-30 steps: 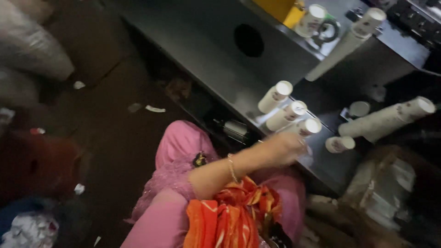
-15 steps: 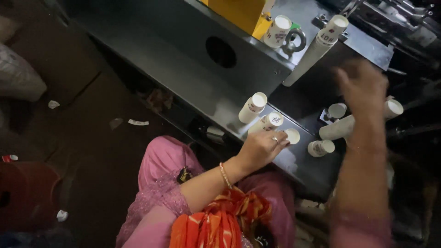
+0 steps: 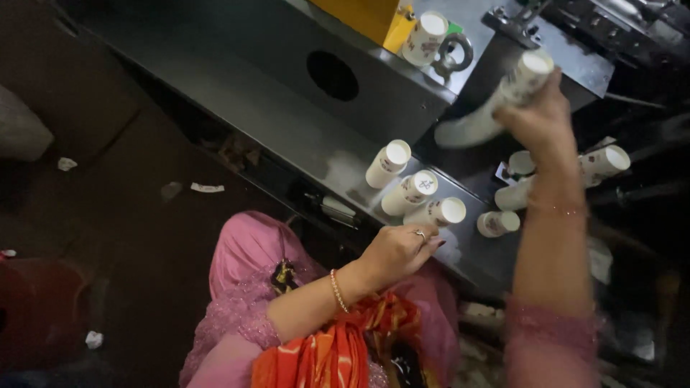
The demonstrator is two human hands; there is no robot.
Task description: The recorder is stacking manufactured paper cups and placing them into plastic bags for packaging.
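Under right hand (image 3: 539, 118), cup stack (image 3: 489, 108) slanting up-right

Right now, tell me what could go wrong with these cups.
The right hand grips a long stack of cups near its top end; the tilted stack might bend or drop cups. The left hand rests beside three short stacks near the metal table's edge; a nudge could knock them onto the floor.

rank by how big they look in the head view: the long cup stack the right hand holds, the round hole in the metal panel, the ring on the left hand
1. Cup stack, gripped by the right hand: longest by far.
2. Round hole: clearly smaller.
3. Ring on the left hand: tiny.
Camera nearness does not alter this order.
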